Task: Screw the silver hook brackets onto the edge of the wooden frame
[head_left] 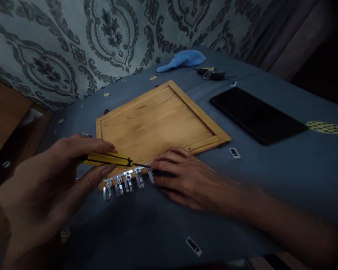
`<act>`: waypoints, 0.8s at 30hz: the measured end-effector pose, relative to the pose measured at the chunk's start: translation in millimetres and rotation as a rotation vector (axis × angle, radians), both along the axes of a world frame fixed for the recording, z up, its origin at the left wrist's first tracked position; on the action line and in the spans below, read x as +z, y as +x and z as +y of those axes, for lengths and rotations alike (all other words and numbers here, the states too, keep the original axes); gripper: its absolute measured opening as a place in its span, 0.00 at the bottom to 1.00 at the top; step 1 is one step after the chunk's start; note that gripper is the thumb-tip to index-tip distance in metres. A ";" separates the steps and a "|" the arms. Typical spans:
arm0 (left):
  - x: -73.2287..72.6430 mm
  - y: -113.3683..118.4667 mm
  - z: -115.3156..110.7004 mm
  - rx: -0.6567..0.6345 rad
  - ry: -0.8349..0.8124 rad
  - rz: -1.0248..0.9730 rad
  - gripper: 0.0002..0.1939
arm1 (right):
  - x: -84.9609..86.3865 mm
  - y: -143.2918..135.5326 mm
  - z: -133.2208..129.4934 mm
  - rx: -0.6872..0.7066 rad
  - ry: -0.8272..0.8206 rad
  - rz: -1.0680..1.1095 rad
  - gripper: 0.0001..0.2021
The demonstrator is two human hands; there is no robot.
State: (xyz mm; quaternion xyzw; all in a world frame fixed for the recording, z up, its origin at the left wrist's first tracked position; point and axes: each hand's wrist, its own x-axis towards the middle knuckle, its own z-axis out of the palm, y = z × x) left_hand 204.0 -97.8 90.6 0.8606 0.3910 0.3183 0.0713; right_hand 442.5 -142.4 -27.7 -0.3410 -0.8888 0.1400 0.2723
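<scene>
Pinching a screwdriver (107, 159) is the left hand (50, 176), the right hand (190, 178) beside the hook rail (129, 175), grip unclear.

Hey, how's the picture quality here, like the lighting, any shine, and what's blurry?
Head view, lighting: dim overall, the upper right corner nearly black, the blue cloth darker below the metal hooks; head view, shine: a soft pale sheen on the wooden board; head view, blur: the left hand looks soft, while the yellow screwdriver is clearer.
</scene>
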 end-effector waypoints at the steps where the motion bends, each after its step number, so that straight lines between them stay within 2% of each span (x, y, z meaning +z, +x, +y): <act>1: -0.4 -0.9 0.6 -0.031 0.013 0.027 0.09 | -0.6 0.1 0.2 0.004 0.000 0.001 0.11; 3: -1.6 -2.5 2.2 -0.092 0.033 0.059 0.11 | -1.3 0.4 0.4 0.010 -0.007 -0.002 0.12; 15: -8.0 -4.8 8.2 -0.130 0.114 0.133 0.10 | -0.9 0.1 0.1 -0.003 -0.005 0.005 0.11; 24: -7.1 -2.4 6.2 -0.116 0.107 0.123 0.10 | -0.4 0.0 0.6 0.004 0.002 -0.002 0.11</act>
